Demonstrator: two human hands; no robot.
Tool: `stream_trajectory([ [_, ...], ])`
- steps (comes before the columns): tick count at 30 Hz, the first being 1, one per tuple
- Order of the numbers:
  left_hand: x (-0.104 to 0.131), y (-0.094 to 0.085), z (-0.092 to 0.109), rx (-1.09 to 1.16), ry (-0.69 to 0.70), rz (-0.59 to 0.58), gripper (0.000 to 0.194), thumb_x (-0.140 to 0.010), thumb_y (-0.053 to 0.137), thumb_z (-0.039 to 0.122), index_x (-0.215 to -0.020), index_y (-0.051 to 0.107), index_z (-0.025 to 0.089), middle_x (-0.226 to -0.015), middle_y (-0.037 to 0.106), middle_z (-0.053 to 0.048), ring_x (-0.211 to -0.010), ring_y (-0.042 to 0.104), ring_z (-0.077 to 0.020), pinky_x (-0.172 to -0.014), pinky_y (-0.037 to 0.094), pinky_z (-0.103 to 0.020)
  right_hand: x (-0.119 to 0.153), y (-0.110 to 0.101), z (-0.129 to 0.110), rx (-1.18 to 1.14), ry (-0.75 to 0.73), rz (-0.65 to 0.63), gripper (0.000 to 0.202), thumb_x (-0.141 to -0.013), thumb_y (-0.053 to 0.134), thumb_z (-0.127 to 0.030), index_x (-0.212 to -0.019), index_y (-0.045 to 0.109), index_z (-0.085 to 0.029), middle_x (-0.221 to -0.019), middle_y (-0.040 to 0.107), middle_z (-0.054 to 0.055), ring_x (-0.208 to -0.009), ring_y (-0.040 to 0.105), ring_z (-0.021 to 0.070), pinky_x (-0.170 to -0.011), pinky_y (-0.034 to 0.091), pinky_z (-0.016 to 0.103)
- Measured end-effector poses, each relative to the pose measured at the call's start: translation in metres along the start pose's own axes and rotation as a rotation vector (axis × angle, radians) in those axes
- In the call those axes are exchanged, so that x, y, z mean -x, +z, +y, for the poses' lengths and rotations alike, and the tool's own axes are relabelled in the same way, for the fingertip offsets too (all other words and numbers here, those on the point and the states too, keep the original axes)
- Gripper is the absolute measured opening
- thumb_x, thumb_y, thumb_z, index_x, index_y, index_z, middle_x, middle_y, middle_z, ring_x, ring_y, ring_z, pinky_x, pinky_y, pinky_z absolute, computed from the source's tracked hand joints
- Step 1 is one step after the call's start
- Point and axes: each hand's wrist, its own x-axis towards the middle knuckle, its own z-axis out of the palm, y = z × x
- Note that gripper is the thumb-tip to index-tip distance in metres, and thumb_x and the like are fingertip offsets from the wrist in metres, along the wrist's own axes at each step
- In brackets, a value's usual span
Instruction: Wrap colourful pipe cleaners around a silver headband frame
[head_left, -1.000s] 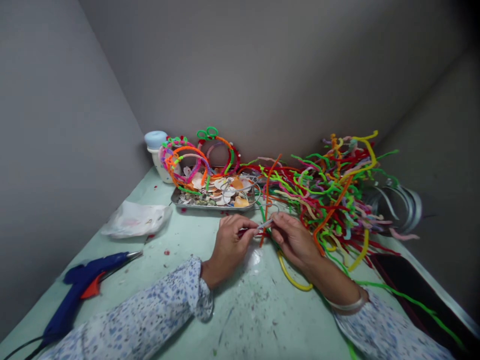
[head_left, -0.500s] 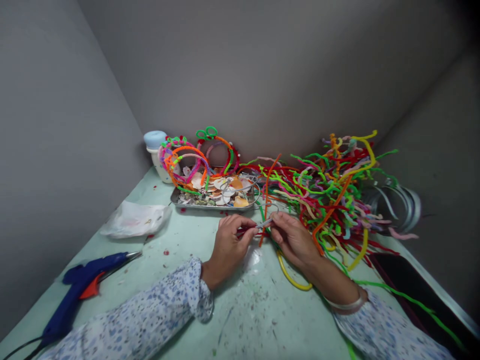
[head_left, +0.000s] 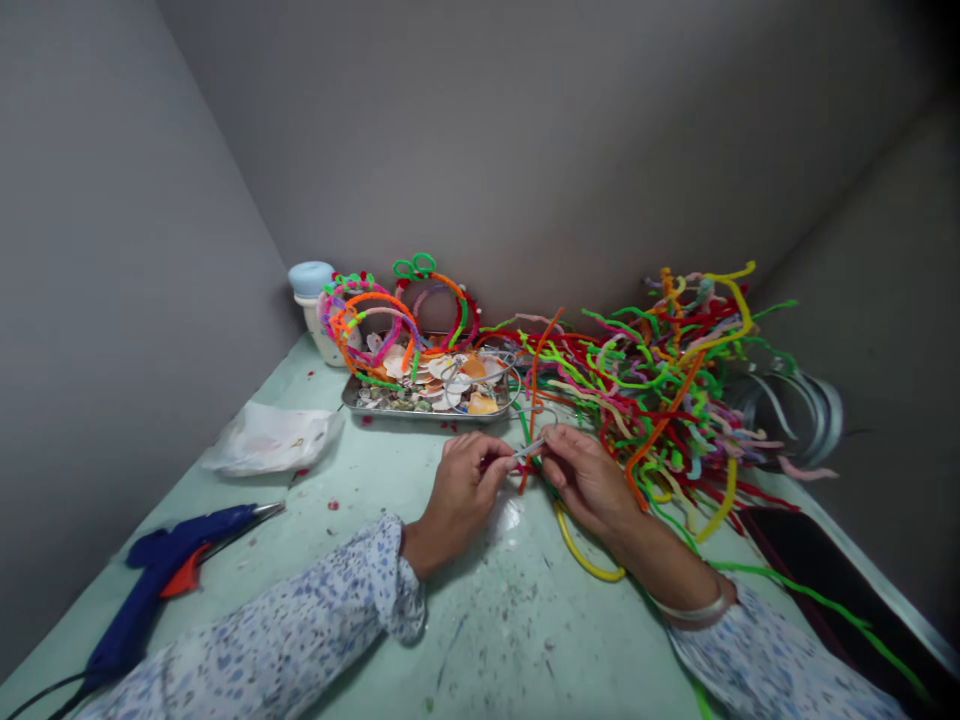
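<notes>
My left hand (head_left: 469, 490) and my right hand (head_left: 589, 480) meet above the middle of the table, both closed in a pinch. Between their fingertips runs a thin grey strip (head_left: 529, 449), held at both ends; its material is too small to make out. Close behind the fingers stands an orange pipe cleaner (head_left: 534, 385), with a green one crossing near it. A yellow pipe cleaner (head_left: 581, 555) curves on the table below my right hand.
A metal tray (head_left: 420, 413) of shells sits behind, with pipe-cleaner-wrapped headbands (head_left: 457, 290) on it. A pile of pipe cleaners (head_left: 645, 370) and metal hoops (head_left: 817, 415) lie right, beside a dark phone-like slab (head_left: 832, 590). Left are a glue gun (head_left: 161, 575), plastic bag (head_left: 274, 440) and bottle (head_left: 311, 285).
Both hands stay nearly in place. The red piece that showed by my left fingertips is now mostly hidden, and the left fingers have shifted slightly on the grey strip.
</notes>
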Motion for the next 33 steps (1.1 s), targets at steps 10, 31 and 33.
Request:
stream_trajectory([
  [10, 0.0014, 0.0009, -0.0025, 0.101, -0.042, -0.032, 0.009, -0.090, 0.057, 0.024, -0.086, 0.064, 0.020, -0.086, 0.066, -0.003, -0.085, 0.059, -0.0188, -0.076, 0.046, -0.032, -0.0004, -0.0005, 0.0007, -0.023, -0.008, -0.001, 0.025, -0.076, 0.074, -0.041, -0.068, 0.062, -0.021, -0.063, 0.058, -0.002, -0.044, 0.035, 0.0069, -0.043, 0.023, 0.025],
  [31, 0.0004, 0.0008, -0.0055, 0.094, 0.013, -0.106, 0.024, -0.097, 0.043, 0.027, -0.078, 0.056, 0.019, -0.077, 0.057, -0.002, -0.079, 0.052, -0.0178, -0.075, 0.038, -0.032, -0.0006, -0.0021, 0.0028, -0.062, -0.001, -0.004, 0.023, -0.076, 0.076, -0.039, -0.068, 0.065, -0.020, -0.066, 0.059, -0.002, -0.045, 0.037, 0.0058, -0.044, 0.022, 0.025],
  [33, 0.0004, 0.0012, -0.0058, 0.102, 0.009, -0.117, 0.024, -0.097, 0.042, 0.027, -0.078, 0.055, 0.019, -0.077, 0.056, -0.002, -0.079, 0.052, -0.0179, -0.074, 0.038, -0.032, -0.0002, -0.0017, 0.0022, -0.048, -0.001, -0.002, 0.023, -0.076, 0.075, -0.039, -0.068, 0.065, -0.020, -0.065, 0.058, -0.002, -0.045, 0.036, 0.0063, -0.045, 0.022, 0.025],
])
